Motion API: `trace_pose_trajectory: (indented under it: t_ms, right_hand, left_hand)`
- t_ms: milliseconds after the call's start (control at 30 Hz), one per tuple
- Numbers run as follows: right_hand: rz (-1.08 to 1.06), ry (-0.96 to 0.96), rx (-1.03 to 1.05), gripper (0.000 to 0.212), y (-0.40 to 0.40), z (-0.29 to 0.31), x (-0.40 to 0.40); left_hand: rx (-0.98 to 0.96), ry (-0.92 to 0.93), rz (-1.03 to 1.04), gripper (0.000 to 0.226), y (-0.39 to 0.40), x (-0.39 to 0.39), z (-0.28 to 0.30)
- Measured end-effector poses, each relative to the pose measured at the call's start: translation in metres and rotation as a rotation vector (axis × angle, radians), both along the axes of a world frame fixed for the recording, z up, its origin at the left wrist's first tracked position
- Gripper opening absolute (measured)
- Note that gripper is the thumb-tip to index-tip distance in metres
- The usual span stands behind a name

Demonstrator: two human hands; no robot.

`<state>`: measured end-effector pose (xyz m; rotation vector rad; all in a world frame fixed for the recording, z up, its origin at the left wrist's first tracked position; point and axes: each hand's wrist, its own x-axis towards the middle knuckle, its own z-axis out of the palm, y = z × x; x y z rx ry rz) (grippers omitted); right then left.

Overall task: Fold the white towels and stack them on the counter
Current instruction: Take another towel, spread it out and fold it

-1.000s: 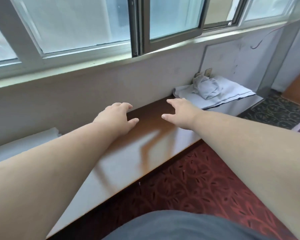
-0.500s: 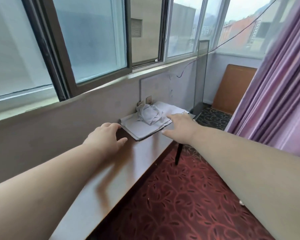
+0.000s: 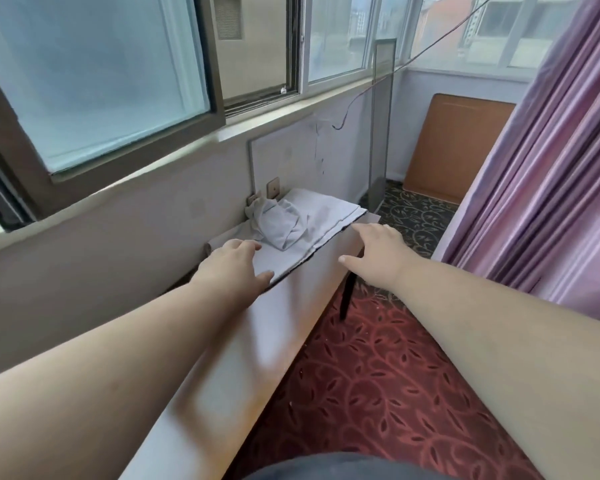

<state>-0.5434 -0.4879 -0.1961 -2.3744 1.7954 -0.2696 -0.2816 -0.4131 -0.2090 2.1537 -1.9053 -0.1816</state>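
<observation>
Head view, the only one given: much is cut off or soft. Both forearms are cropped by the lower corners of the frame, and a dark garment [image 3: 326, 467] is seen only as a sliver at the bottom edge. The near end of the tabletop [image 3: 257, 341] is hidden under the left forearm, and its glossy surface is washed out by window reflections. How many layers make up the flat white towels [image 3: 329, 216] cannot be counted; they are spread at the far end of the tabletop, against the wall, with a crumpled white towel [image 3: 278, 225] heaped on top. A wall socket [image 3: 273, 191] is partly masked behind that heap.

The left hand [image 3: 232, 266] is stretched forward, palm down, fingers straight and slightly apart, laid over the near corner of the flat towels; actual contact is hard to judge. The right hand [image 3: 378, 252] is reached out just beside the towels' front edge, fingers loosely extended and spread, nothing held. A purple curtain [image 3: 551, 188] hangs on the right above patterned red carpet [image 3: 378, 393].
</observation>
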Motion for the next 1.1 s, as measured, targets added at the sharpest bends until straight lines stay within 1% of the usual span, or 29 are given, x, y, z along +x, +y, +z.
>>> trace_pose_trajectory:
  t_ms: [200,333,400,567,700,867,1000,1100]
  right_hand:
    - [-0.07,-0.083,0.062,0.08,-0.051,-0.044,-0.009]
    - [-0.091,-0.091,0.133,0.079,-0.093,-0.073,-0.029]
    - [-0.072,-0.071,0.155,0.078,-0.122,-0.084,-0.042]
    - [-0.011,-0.045,0.19,0.078,-0.209,-0.102,-0.071]
    - [0.107,0.0,0.2,0.078,-0.276,-0.107,-0.077]
    - [0.261,0.059,0.223,0.076,-0.33,-0.118,-0.052]
    - [0.365,0.093,0.281,0.075,-0.347,-0.133,-0.008]
    - [0.475,0.127,0.267,0.077,-0.353,-0.14,0.03]
  left_hand:
    - [0.069,0.003,-0.009,0.071,-0.077,0.001,-0.034]
    - [0.041,0.067,0.018,0.087,-0.121,-0.012,-0.059]
    - [0.021,0.07,0.034,0.091,-0.146,-0.021,-0.071]
    - [0.068,0.026,0.147,0.088,-0.2,-0.047,-0.094]
    - [0.088,0.02,0.259,0.084,-0.236,-0.064,-0.103]
    - [0.138,0.065,0.379,0.083,-0.256,-0.075,-0.117]
    - [0.229,0.028,0.445,0.083,-0.257,-0.063,-0.128]
    - [0.291,0.01,0.455,0.081,-0.267,-0.045,-0.131]
